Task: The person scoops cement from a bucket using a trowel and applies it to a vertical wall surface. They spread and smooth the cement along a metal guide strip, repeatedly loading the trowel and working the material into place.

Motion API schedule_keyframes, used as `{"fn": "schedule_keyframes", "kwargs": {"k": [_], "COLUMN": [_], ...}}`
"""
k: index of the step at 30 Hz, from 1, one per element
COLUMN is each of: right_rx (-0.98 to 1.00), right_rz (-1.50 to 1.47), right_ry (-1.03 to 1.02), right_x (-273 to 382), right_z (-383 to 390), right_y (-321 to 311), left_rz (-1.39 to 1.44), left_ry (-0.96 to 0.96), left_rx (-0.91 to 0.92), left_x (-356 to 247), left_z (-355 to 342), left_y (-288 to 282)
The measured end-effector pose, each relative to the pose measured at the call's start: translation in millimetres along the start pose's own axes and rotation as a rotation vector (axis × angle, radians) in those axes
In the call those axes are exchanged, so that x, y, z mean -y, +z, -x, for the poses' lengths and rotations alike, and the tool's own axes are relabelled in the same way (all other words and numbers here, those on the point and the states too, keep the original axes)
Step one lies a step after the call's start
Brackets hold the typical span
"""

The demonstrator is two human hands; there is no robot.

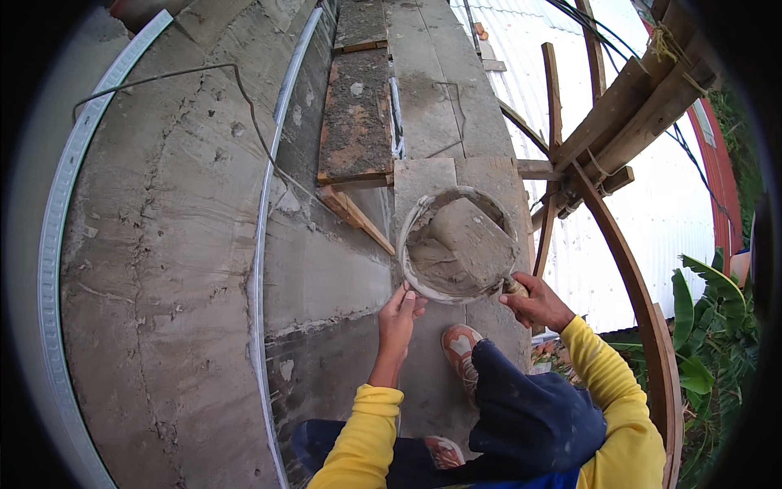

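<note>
Left hand [397, 322] and right hand [538, 303] are both at the near edge of a round bucket [406, 247]: the left pinches its rim narrowly between thumb and fingers, while the right is wrapped around a tan handle [516, 287] at the rim's right side. The bucket is over the grey walkway [423, 65], just ahead of the person's red-brown shoe [462, 341]. Inside it lies wet grey mortar [432, 259], with a broad, flat, mortar-coated shape on top that may be the blade belonging to that handle, though the coating hides where one ends and the other begins. Judging by its smooth look, the mixing seems finished, and a good share of the batch appears to remain in the bucket. On the left, the wall surface [195, 212] between two pale metal strips [258, 285] is grey, cracked and pitted. To the right of the nearer strip, a smooth band [326, 265] looks already coated, whereas the dark lower patch [326, 367] below it looks barer, with a ragged upper edge, so that part is probably left to cover. Neither hand is laying mortar at this moment; the work seems partway along.
</note>
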State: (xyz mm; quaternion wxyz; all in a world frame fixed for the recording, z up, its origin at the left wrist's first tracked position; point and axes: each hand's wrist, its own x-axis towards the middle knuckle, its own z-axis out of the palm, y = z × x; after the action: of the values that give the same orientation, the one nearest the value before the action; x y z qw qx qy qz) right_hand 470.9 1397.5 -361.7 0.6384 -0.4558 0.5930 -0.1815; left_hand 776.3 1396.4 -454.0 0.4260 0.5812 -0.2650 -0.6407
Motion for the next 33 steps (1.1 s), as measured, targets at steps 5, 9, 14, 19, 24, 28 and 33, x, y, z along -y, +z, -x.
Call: {"fn": "schedule_keyframes", "kwargs": {"k": [5, 9, 14, 19, 24, 28, 33], "right_rx": [-0.116, -0.143, -0.090, -0.036, -0.030, -0.078, -0.039], "right_rz": [-0.054, -0.124, -0.331, -0.391, -0.504, -0.553, -0.568], "right_ry": [-0.032, 0.005, -0.005, -0.059, -0.082, -0.099, -0.114], "right_x": [-17, -18, -15, -12, -24, -42, -42], "right_z": [8, 14, 18, 8, 7, 8, 1], "right_y": [4, 0, 5, 17, 34, 35, 54], "left_rz": [-0.519, -0.936, -1.152, -1.245, -1.352, -1.434, -1.796], "left_ry": [0.015, 0.685, 0.908, 1.021, 1.203, 1.450, 1.563], "left_rx": [0.022, -0.164, -0.582, -0.706, -0.580, -0.488, -0.580], "left_x": [-21, -96, -169, -219, -284, -362, -448], "left_z": [26, 105, 198, 219, 178, 95, 8], "left_y": [-66, -106, -153, -162, -125, -71, -57]}}
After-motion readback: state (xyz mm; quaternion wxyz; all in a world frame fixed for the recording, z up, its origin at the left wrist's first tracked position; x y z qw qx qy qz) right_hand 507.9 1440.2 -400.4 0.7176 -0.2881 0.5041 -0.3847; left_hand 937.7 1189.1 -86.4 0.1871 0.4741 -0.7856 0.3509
